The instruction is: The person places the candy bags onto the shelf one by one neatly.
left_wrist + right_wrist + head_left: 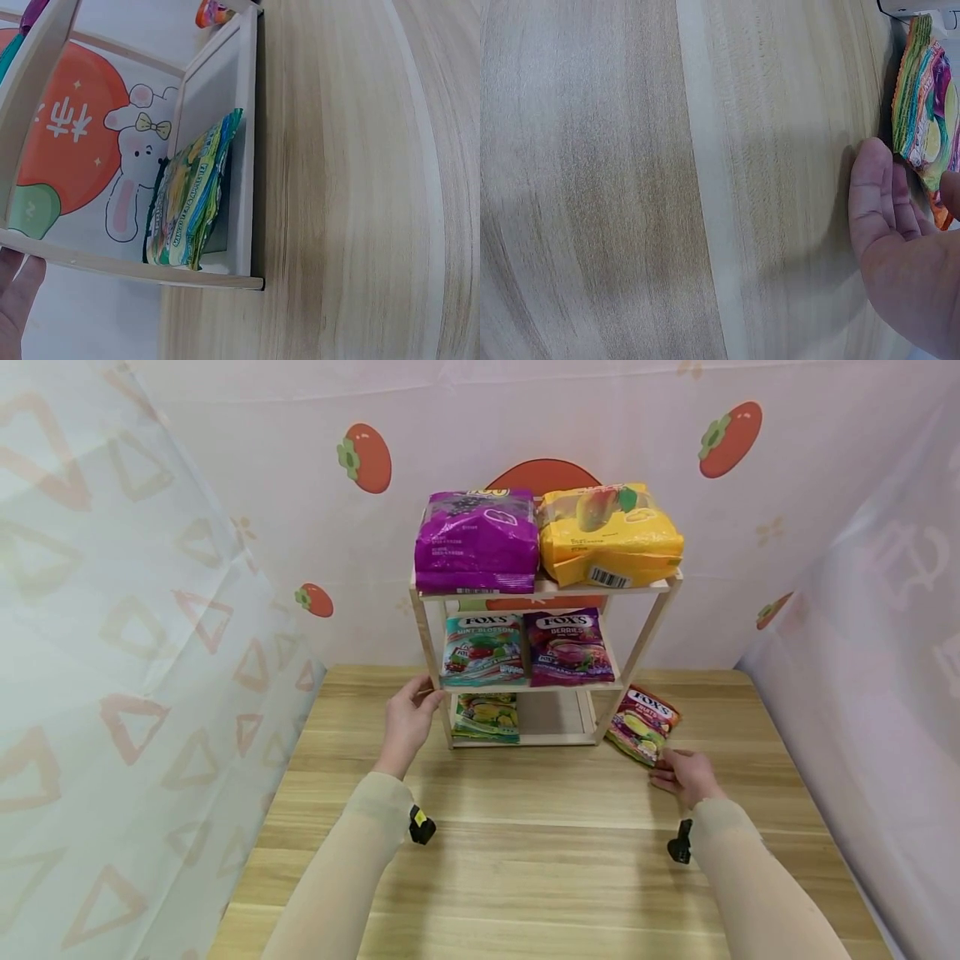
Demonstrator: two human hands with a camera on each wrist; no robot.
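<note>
A small three-tier wooden shelf [517, 690] stands on the table. My left hand [409, 720] holds its left upright near the middle tier. In the left wrist view, the fingers [13, 296] are against the outer side of the frame. A red Fox's Fruits candy bag [643, 724] leans beside the shelf's right foot. At the bag's lower right corner, my right hand [686, 775] pinches the edge. The right wrist view has the thumb over the bag [928, 105] and the other fingers low by the tabletop.
Purple [476, 543] and yellow [611, 537] bags fill the top tier. Mint Blossom [483, 650] and Berries [568, 647] bags lie on the middle tier. A green bag [486, 717] sits at the bottom left. Printed cloth walls [247, 460] enclose the wooden table [540, 860].
</note>
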